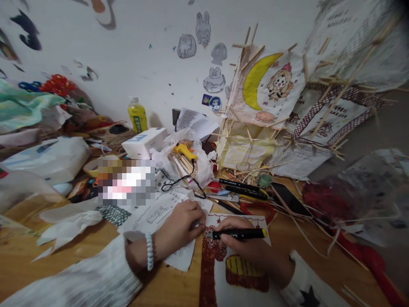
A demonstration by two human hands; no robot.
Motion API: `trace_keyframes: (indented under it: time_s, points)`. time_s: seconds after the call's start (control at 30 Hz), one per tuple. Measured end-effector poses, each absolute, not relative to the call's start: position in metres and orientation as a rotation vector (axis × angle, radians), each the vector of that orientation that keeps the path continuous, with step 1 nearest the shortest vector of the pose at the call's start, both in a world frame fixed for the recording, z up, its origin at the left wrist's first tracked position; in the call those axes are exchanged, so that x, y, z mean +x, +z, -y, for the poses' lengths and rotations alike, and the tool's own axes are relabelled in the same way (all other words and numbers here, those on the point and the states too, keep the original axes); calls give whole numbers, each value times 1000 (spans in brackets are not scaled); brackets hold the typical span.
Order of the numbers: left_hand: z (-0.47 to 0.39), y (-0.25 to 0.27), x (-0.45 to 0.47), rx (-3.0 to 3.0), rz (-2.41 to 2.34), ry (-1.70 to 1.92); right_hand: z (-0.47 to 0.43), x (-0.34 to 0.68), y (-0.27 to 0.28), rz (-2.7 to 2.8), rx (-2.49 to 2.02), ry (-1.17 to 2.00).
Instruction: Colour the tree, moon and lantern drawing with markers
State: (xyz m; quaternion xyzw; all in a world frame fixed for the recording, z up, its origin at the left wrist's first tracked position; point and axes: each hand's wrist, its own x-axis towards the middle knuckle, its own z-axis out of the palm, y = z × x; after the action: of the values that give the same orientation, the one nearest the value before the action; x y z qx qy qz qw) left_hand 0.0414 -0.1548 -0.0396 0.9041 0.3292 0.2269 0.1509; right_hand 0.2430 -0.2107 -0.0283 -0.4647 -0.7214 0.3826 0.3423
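Observation:
My right hand (252, 249) grips a black marker (241, 233) with a yellow end, its tip pointing left at a brown scribbled patch of a drawing (236, 294). That sheet has a dark brown left border, a scalloped top edge and a yellow striped shape over brown. My left hand (187, 219) is curled, with a pale bead bracelet (149, 251) on the wrist. It rests on a white line-art sheet (143, 221), its fingertips near the drawing's left edge; whether anything is in the fingers is hidden.
Behind the hands lie more markers (244, 185), red-handled scissors (258, 209) and a phone (290, 198). A yellow glue gun (185, 151) rests on a plastic bag of sticks. Stick-framed lanterns (262, 85) stand back right. A bottle (137, 115) and white box (145, 143) stand back left.

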Motion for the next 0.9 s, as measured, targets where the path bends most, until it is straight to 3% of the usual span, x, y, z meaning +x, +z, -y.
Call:
trace_keyframes:
  time_s: [0.9]
  points:
    - [155, -40, 41, 2612, -977, 645, 212, 240, -22, 1769, -1289, 1074]
